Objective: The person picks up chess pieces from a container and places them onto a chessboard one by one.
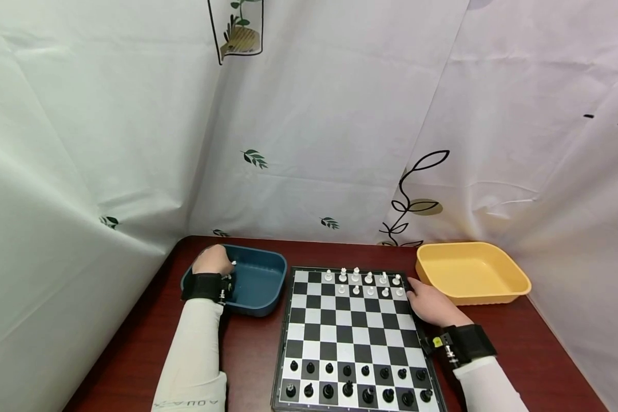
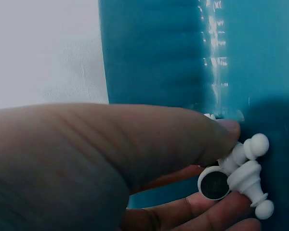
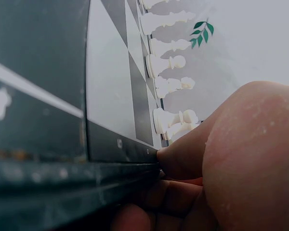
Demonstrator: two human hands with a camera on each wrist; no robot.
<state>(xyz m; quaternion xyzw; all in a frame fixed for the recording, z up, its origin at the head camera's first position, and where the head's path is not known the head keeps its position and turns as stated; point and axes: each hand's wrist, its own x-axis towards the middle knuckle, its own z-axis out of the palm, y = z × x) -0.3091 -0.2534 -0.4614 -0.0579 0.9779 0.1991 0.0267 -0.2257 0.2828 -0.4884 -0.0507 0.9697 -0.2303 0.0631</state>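
Note:
My left hand (image 1: 221, 263) is inside the dark blue tray (image 1: 262, 289) at the table's left. In the left wrist view its thumb (image 2: 173, 139) and fingers pinch a few white pawns (image 2: 243, 175), one showing its round dark base. The chessboard (image 1: 352, 332) lies in the middle. White pieces (image 1: 363, 281) fill part of its two far rows and black pieces (image 1: 357, 383) its two near rows. My right hand (image 1: 417, 294) rests against the board's right edge near the far corner, thumb tip (image 3: 178, 154) touching the rim, holding nothing.
An empty yellow tray (image 1: 471, 272) stands at the back right, just beyond my right hand. The dark red table (image 1: 525, 343) is closed in by white printed sheets on the left, back and right.

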